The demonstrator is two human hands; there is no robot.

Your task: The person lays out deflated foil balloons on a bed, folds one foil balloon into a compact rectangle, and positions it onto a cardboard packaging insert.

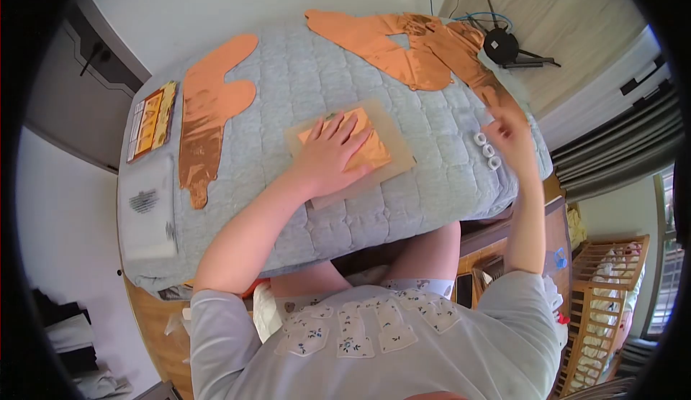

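My left hand (335,152) lies flat with its fingers spread on an orange foil piece (378,152), which rests on a pale translucent sheet (401,157) on the quilted bed. My right hand (509,130) is raised at the right edge of the bed, beside several small white rolls (489,150). Its fingers look partly curled and slightly blurred; whether they hold anything cannot be made out. A flat copper-orange foil balloon (209,94) lies on the left of the bed, and another large orange foil shape (403,47) lies at the back right.
At the left edge of the bed (277,123) are a printed package (152,123) and a clear plastic pack (147,209). A black router-like device (502,46) with antennas stands at the back right. A wooden crib (601,306) is at the lower right.
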